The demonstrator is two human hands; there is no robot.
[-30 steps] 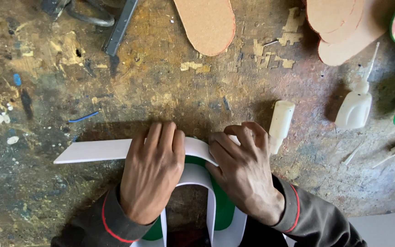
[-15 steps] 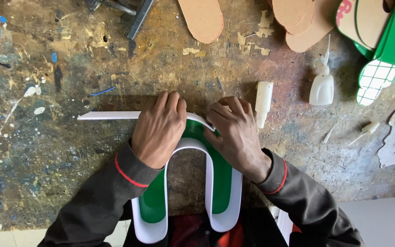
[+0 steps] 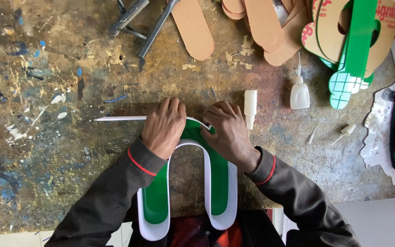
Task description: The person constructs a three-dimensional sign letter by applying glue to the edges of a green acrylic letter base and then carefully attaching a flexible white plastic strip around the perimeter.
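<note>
Where the thin white plastic strip [image 3: 115, 118] runs free across the paint-stained tabletop [image 3: 46, 174], its left end lies unsupported. Left hand [image 3: 164, 128] presses flat, fingers together, on the strip at the crown of the green arch-shaped letter with white rim [image 3: 220, 183]. Right hand [image 3: 227, 130] pinches the strip against the curve. Risk, judged: uneven pressure could kink the strip or let it spring off the rim. White glue bottle [image 3: 299, 93] stands right.

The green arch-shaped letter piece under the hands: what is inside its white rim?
Inside the white rim of the arch-shaped letter piece, only a flat green face shows. The left hand and right hand cover the top of the arch, so that part is hidden.
</note>
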